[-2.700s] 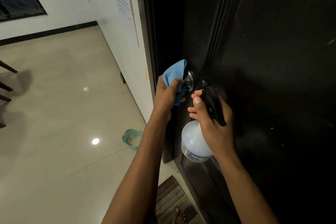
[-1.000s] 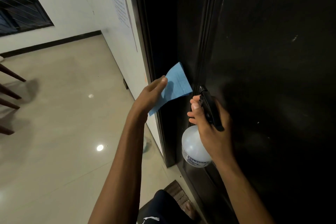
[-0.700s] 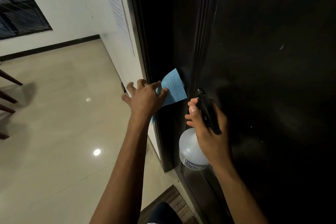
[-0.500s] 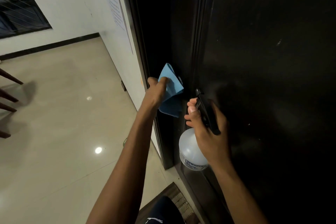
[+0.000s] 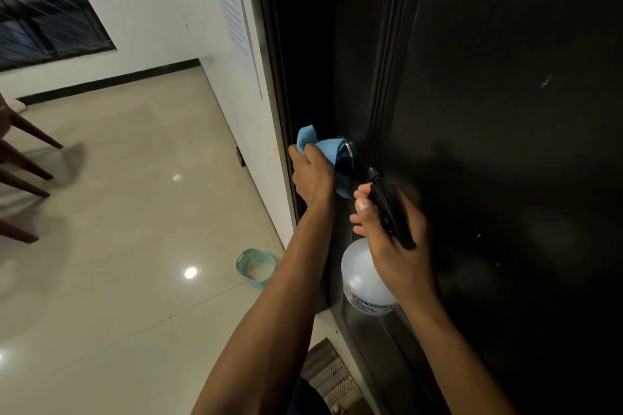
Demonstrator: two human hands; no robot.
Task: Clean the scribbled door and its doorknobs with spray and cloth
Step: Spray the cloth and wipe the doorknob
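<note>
Small teal plastic basket [image 5: 255, 267] on the floor, contents unclear. Left hand [image 5: 312, 175] wraps blue cloth [image 5: 332, 153] around the metal doorknob [image 5: 347, 155]; right hand [image 5: 392, 239] grips a translucent white spray bottle [image 5: 364, 276] beside the black door [image 5: 505, 145].

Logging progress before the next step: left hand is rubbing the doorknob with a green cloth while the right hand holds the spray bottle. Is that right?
Nearly. The head view shows the cloth is blue, not green. The rest stands: the left hand holds it wrapped over the doorknob, and the right hand grips the spray bottle.
</note>
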